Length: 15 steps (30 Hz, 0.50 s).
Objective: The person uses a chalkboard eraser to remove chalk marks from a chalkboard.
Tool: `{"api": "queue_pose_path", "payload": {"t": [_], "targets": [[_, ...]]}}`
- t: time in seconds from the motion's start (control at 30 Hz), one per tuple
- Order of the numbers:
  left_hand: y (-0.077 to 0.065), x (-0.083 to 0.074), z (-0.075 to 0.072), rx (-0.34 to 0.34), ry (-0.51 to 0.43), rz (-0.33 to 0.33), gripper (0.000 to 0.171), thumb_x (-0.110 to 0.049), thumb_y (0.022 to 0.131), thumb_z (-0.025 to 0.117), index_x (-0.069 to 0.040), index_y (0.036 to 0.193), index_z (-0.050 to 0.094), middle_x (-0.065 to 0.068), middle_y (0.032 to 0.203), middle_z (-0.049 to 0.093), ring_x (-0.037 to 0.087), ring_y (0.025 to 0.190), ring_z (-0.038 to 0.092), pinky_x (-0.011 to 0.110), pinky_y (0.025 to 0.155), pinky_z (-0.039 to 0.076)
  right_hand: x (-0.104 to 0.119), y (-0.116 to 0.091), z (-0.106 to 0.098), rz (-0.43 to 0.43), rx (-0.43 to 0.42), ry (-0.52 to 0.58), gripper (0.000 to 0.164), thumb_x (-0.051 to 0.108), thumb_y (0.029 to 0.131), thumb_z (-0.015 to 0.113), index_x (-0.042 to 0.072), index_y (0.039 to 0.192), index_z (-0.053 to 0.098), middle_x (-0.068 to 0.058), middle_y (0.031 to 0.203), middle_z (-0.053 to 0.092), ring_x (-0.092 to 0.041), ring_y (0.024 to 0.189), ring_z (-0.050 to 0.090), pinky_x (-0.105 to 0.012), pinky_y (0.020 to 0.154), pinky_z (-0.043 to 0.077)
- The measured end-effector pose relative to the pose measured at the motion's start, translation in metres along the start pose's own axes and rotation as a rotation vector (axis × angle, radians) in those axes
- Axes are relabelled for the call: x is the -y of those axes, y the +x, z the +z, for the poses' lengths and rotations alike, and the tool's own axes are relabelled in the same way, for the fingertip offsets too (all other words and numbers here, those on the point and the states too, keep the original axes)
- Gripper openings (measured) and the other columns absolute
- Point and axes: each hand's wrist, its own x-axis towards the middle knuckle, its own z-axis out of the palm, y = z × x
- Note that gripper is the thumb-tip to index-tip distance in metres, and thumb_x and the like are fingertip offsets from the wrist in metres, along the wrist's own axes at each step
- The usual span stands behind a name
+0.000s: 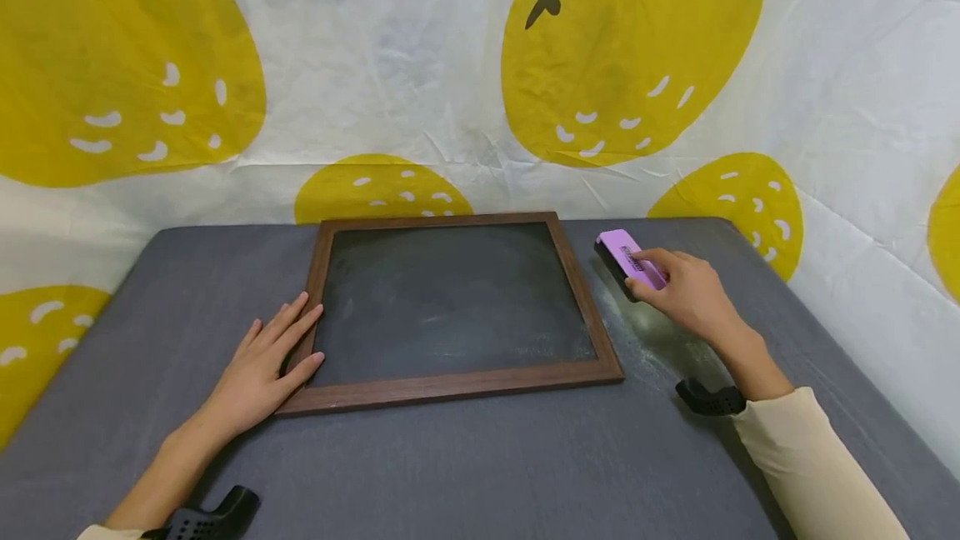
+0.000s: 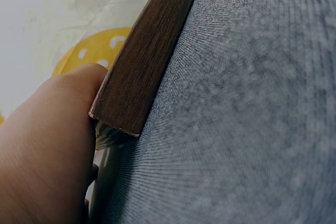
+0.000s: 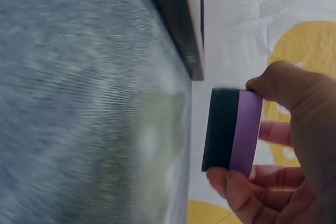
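A chalkboard (image 1: 457,298) in a brown wooden frame (image 1: 450,387) lies on the grey cloth-covered table, faint pale smears on its dark surface. My left hand (image 1: 262,365) rests on the frame's left side with fingers spread, fingertips and thumb over the wood; the left wrist view shows that hand beside the frame corner (image 2: 126,77). To the right of the board, my right hand (image 1: 690,294) pinches a chalkboard eraser (image 1: 626,252) between thumb and fingers. The eraser has a purple back with dark print and a black felt pad (image 3: 221,129), held off the cloth in the right wrist view.
Chalky pale dust (image 1: 648,327) marks the table cloth (image 1: 480,465) below the right hand. A white curtain (image 1: 390,48) with yellow fruit prints hangs behind the table and along its right side. Black wrist devices (image 1: 708,398) sit on both wrists.
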Motion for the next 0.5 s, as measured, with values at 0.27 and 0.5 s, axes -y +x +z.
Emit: {"api": "queue_pose_path", "payload": {"t": [0.27, 0.5], "targets": [[0.000, -0.002, 0.000, 0.024, -0.022, -0.030, 0.063, -0.033, 0.097, 0.058, -0.015, 0.151, 0.031, 0.012, 0.157, 0.019, 0.043, 0.139, 0.021, 0.060, 0.110, 0.004, -0.002, -0.005, 0.008, 0.082, 0.055, -0.062, 0.043, 0.031, 0.082, 0.072, -0.001, 0.111, 0.067, -0.016, 0.082, 0.066, -0.026, 0.063, 0.052, -0.042, 0.052, 0.039], [0.000, -0.005, -0.001, 0.022, -0.019, -0.031, 0.063, -0.033, 0.097, 0.057, -0.015, 0.152, 0.031, 0.013, 0.157, 0.019, 0.043, 0.139, 0.021, 0.059, 0.111, 0.004, 0.006, -0.013, -0.001, 0.113, 0.054, -0.135, 0.044, 0.030, 0.083, 0.070, -0.002, 0.113, 0.065, -0.028, 0.108, 0.064, -0.045, 0.085, 0.061, -0.059, 0.065, 0.046]]}}
